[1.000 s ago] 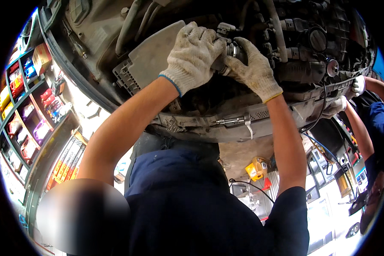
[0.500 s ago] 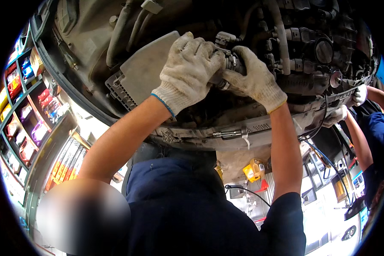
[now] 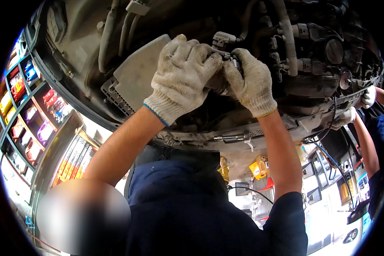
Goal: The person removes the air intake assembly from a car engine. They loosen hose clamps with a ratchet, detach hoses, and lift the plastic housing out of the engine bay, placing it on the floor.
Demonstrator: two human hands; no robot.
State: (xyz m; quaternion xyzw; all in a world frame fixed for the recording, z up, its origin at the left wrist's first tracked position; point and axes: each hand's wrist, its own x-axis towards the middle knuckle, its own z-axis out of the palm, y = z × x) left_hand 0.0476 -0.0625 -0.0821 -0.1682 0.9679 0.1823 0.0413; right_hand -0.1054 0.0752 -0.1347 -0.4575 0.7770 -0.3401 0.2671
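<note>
Both arms reach up under a raised car's engine bay. My left hand (image 3: 183, 72), in a dirty white knit glove, wraps around a dark round engine part (image 3: 219, 84) from the left. In a matching glove, my right hand (image 3: 251, 83) grips the same part from the right, fingers touching the left hand's. A grey plug connector (image 3: 222, 40) sits just above the hands. Most of the gripped part is hidden by the gloves.
A grey plastic cover (image 3: 134, 81) lies left of the hands, with hoses (image 3: 288, 38) on the right. A metal bolt (image 3: 232, 137) sticks out of the lower frame. A co-worker's gloved hands (image 3: 366, 97) work at the right. Shelves of colourful boxes (image 3: 25, 111) stand left; a yellow box (image 3: 258, 167) below.
Both hands stay closed on the part and have drifted slightly down in the picture. The left hand has rolled a little over the part.
</note>
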